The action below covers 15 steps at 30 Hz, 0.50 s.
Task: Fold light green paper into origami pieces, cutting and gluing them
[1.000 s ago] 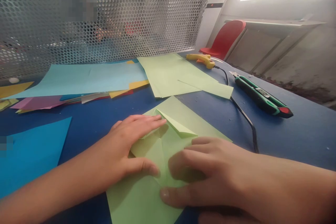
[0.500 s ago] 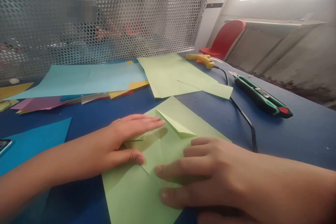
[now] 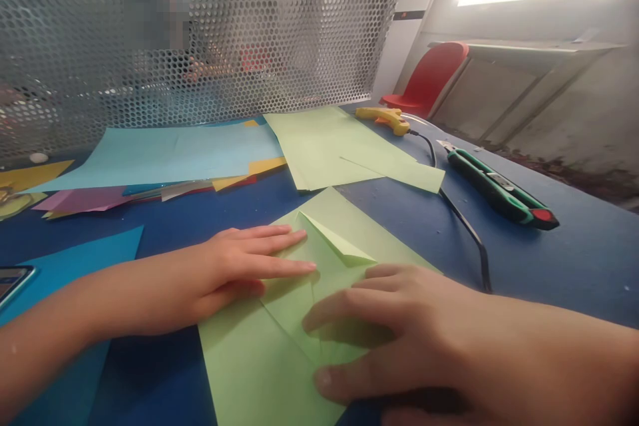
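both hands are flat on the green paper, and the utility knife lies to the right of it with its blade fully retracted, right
Not quite: in the head view the blade of the utility knife sticks out of its tip. The rest holds: both the left hand and right hand are on the green paper.

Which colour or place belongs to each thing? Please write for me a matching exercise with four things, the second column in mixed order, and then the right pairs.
1. Folded green paper
2. Glue gun
3. Chair
4. Phone

A. Red
B. On the blue sheet
C. Under the left hand and right hand
D. Yellow

Pairs: 1-C; 2-D; 3-A; 4-B
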Each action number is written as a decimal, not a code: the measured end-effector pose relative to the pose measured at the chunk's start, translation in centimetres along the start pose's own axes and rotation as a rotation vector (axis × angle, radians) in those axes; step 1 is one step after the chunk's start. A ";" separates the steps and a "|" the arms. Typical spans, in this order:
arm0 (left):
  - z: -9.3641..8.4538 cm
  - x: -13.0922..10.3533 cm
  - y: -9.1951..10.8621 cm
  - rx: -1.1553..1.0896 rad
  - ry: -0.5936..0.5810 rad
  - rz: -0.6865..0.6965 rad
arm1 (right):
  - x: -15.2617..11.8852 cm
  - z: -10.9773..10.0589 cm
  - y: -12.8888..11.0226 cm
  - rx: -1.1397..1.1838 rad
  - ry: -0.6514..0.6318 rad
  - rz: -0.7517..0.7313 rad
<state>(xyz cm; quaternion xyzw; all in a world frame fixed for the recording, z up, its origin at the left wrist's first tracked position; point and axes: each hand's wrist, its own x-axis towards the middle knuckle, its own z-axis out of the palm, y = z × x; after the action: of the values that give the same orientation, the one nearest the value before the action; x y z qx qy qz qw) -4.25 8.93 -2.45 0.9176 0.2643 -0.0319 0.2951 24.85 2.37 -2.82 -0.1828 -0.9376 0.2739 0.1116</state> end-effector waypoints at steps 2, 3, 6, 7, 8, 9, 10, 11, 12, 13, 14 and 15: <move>0.1 -0.1 0.1 0.002 -0.018 -0.028 | -0.1 -0.1 -0.1 0.005 -0.019 0.014; 0.2 -0.2 0.1 0.000 -0.021 -0.043 | -0.2 -0.1 -0.2 0.000 -0.027 0.022; 0.5 -0.5 0.3 0.012 0.034 -0.084 | -0.1 -0.1 -0.6 -0.023 -0.065 0.046; 0.6 -0.6 0.4 0.040 0.077 -0.073 | -0.1 -0.1 -0.7 -0.040 -0.077 0.060; 0.6 -0.6 0.6 0.083 0.125 -0.045 | 0.0 -0.1 -0.9 -0.049 -0.089 0.071; 0.7 -0.6 0.8 0.138 0.179 0.004 | 0.1 -0.2 -1.0 -0.053 -0.100 0.076; 0.8 -0.5 1.2 0.202 0.235 0.070 | 0.2 -0.2 -1.1 -0.049 -0.112 0.075; 0.9 -0.4 1.6 0.272 0.279 0.139 | 0.3 -0.2 -1.1 -0.046 -0.121 0.078; 1.2 -0.3 2.2 0.339 0.308 0.203 | 0.4 -0.3 -1.1 -0.035 -0.128 0.081; 1.6 -0.1 2.8 0.407 0.329 0.247 | 0.4 -0.3 -1.0 -0.025 -0.131 0.091; 2.1 0.1 3.5 0.468 0.317 0.276 | 0.4 -0.4 -0.9 -0.014 -0.130 0.100; 2.7 0.2 4.2 0.507 0.316 0.304 | 0.4 -0.5 -0.8 -0.004 -0.124 0.109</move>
<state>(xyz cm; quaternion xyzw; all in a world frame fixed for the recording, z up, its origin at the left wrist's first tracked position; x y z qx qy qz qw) -1.71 4.67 -2.53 0.9844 0.1506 0.0901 0.0140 24.42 2.15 -1.92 -0.2163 -0.9320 0.2883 0.0377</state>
